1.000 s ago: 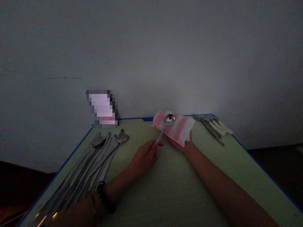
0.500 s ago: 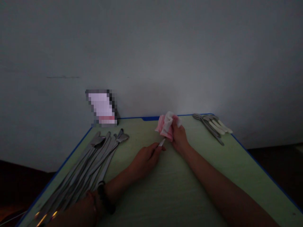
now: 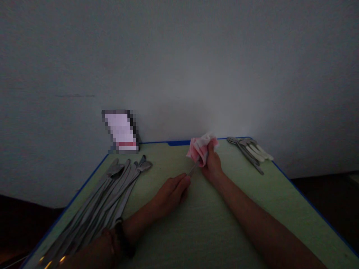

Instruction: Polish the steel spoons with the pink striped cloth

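The two hands are apart from each other, near the far middle of the table (image 3: 224, 231), linked only by the spoon (image 3: 193, 171) that runs between them; the left hand (image 3: 171, 192) is closed round the spoon's handle, with thumb and fingers wrapped about it; the right hand (image 3: 213, 166) is clamped on a bunched cloth (image 3: 198, 147) in pink and white, its thumb lying on the near right side of the folds. The spoon slants from the left hand toward the far right; a short stretch of thin metal handle shows between the left hand and the cloth, and the far end is hidden inside the folds; whether the right fingers press on it through the cloth cannot be told, nor whether either hand rests on the table.

A dark bracelet (image 3: 122, 235) sits on the left wrist, with a thin reddish band (image 3: 109, 239) beside it. On the left side of the table lies a pile of metal cutlery (image 3: 106, 198), long handles side by side, two spoon bowls showing at the far end; the left forearm covers part of its near right side. At the far right lies a smaller group of cutlery (image 3: 249, 151), dark metal pieces beside pale-handled ones. At the far left corner a pixelated panel (image 3: 120, 129) leans, pale-faced; behind everything stands a plain grey wall (image 3: 179, 67); a blue edge strip (image 3: 179, 143) borders the table.
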Available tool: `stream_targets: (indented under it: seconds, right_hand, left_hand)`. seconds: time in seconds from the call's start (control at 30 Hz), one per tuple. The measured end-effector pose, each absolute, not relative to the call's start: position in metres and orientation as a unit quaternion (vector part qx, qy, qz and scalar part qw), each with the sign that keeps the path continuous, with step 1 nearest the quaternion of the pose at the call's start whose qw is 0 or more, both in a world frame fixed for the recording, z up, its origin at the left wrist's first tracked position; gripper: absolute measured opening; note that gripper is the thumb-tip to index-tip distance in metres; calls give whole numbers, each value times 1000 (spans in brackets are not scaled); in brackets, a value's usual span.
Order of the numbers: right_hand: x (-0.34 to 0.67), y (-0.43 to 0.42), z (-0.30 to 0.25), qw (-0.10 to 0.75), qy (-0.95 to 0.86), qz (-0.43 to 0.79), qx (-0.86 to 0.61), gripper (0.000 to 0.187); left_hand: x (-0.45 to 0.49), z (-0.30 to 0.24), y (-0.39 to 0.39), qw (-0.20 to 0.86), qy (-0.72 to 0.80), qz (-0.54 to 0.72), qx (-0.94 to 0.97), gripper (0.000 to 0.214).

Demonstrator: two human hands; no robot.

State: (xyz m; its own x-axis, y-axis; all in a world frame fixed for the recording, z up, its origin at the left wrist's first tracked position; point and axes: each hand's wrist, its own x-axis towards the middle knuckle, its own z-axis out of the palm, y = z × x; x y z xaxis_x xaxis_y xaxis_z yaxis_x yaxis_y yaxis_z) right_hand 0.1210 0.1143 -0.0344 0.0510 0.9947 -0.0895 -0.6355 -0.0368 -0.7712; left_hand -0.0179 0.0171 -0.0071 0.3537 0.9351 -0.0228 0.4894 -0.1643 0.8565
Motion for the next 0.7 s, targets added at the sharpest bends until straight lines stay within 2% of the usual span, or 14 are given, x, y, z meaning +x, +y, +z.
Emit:
stream_targets:
  seconds: [0.2,0.37,0.7]
  right_hand:
    - [120,112,-30,652,-265,640,-308,36]
    - [124,117,-36,622,-300,656,-305,37]
    - [125,115,-32,632,-302,636,-324,37]
  left_hand:
    - [-18,-6,18,407,511,251,714,37]
    - [-17,-5,19,401,512,250,717,39]
    - [-19,-9,19,388,502,223,740,37]
